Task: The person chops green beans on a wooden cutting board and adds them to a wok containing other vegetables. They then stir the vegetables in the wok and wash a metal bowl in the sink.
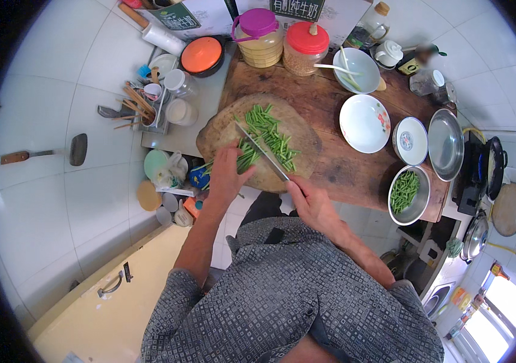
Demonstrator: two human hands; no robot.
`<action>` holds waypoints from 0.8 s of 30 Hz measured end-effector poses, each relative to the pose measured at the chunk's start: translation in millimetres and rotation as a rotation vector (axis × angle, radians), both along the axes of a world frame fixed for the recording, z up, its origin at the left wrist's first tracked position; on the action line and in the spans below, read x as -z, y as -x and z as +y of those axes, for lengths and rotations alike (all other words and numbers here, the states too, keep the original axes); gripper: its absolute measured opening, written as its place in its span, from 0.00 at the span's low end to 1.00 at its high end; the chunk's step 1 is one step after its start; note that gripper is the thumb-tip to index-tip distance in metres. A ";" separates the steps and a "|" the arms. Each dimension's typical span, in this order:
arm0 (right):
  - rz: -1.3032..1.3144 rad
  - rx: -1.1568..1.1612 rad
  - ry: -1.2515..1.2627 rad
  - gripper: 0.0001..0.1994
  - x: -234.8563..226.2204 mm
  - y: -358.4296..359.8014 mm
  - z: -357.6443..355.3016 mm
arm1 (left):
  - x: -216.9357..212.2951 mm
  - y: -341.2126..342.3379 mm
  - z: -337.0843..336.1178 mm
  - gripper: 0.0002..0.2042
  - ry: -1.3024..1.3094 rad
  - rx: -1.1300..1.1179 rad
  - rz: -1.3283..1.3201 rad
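On the round wooden chopping board (224, 130) lies a heap of green beans (264, 124) cut into short pieces. My right hand (311, 202) is closed around the handle of a kitchen knife (264, 153). The blade lies slantwise across the beans, its tip pointing to the far left. Left of the blade, my left hand (227, 172) has its fingers curled over a bunch of uncut beans, whose ends stick out past the board's near-left edge. A metal bowl (425, 192) to the right holds more cut beans.
White bowls (361, 130) and a wide metal basin (445, 145) stand right of the board. A red-lidded jar (307, 42), a purple-lidded jug (259, 42) and an orange-lidded pot (201, 54) line the back. A chopstick holder (149, 115) stands at left, a gas stove (471, 175) at right.
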State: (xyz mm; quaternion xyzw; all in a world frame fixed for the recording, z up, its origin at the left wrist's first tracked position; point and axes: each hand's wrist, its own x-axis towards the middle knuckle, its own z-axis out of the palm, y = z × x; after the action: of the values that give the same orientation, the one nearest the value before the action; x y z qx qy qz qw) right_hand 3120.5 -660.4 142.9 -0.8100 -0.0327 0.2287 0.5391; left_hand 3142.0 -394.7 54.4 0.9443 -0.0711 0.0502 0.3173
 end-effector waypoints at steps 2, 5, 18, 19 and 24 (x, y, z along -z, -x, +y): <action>-0.013 -0.025 0.035 0.17 3.3 -2.5 4.4 | 2.2 0.5 0.4 0.25 0.001 0.015 -0.033; -0.013 -0.047 0.092 0.17 11.1 -6.6 8.2 | 3.4 0.8 1.5 0.19 0.000 0.023 -0.025; -0.178 -0.063 0.119 0.16 42.9 -20.8 38.7 | 10.1 4.0 -4.7 0.14 -0.070 -0.012 -0.121; -0.187 -0.048 0.124 0.16 48.7 -23.5 44.6 | 11.3 4.6 -4.5 0.14 -0.068 -0.009 -0.129; -0.181 -0.017 0.048 0.17 59.4 -34.3 61.5 | 15.7 6.8 -4.5 0.14 -0.054 0.024 -0.181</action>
State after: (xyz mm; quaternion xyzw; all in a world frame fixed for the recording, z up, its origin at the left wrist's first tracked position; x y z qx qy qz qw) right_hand 3154.8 -598.9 83.5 -0.8398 -0.0826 0.1599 0.5122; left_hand 3135.2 -399.1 38.6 0.9432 -0.1121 0.1295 0.2846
